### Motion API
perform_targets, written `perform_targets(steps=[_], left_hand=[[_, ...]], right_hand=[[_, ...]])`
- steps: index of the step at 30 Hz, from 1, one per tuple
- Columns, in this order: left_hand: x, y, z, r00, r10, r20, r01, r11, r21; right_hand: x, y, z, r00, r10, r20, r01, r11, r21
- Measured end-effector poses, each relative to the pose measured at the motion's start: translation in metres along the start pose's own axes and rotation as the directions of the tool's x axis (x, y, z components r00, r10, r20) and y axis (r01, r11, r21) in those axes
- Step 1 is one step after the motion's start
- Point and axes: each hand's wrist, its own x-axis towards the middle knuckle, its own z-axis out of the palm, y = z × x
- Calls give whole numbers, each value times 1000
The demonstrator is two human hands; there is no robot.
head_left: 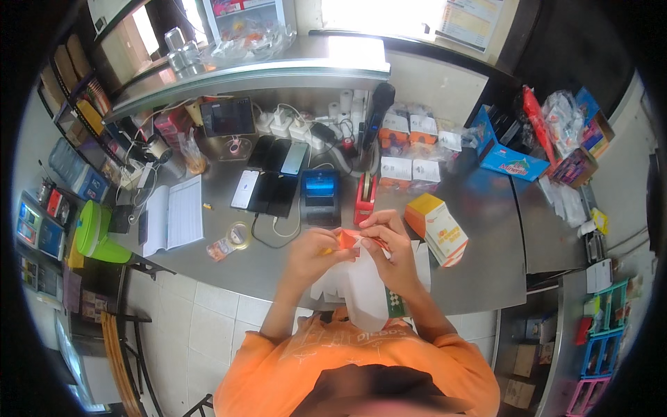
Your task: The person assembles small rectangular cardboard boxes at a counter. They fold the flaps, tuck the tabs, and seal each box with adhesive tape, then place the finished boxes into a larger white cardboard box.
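In front of my chest, above the table's near edge, both hands grip a partly folded paper carton [366, 292]. Its white inner face hangs down toward me, and its orange end is pinched between my fingers. My left hand [311, 258] is closed on the carton's left side. My right hand [392, 251] holds the right side, with thumb and fingers pressed on the orange flap. To the right stands a folded orange, yellow and white carton [438, 229]. Just beyond my hands are a red tape dispenser [365, 198] and a small black printer [320, 198].
Several phones [271, 184] lie on the metal table [479, 271]. To the left are an open notebook [175, 214], a tape roll [238, 235] and a green bin [99, 233]. Wrapped packs [410, 170] and a blue box [511, 163] stand at the back right. A shelf [278, 73] overhangs the back.
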Motion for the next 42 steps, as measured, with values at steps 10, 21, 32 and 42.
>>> perform_targets(steps=[10, 21, 32, 42], left_hand=[[3, -8, 16, 951, -7, -308, -99, 940, -326], [8, -1, 8, 993, -27, -119, -2, 971, -238], [18, 0, -5, 991, 38, -131, -59, 986, -154], [19, 6, -1, 982, 78, -175, -95, 991, -91]], right_hand=[[-1, 0, -1, 983, -174, 57, 178, 981, -81], [-8, 13, 6, 999, -46, 21, 41, 981, 188], [2, 3, 5, 983, -162, -88, 153, 983, -106], [-1, -8, 3, 995, -104, -9, 103, 993, -55]])
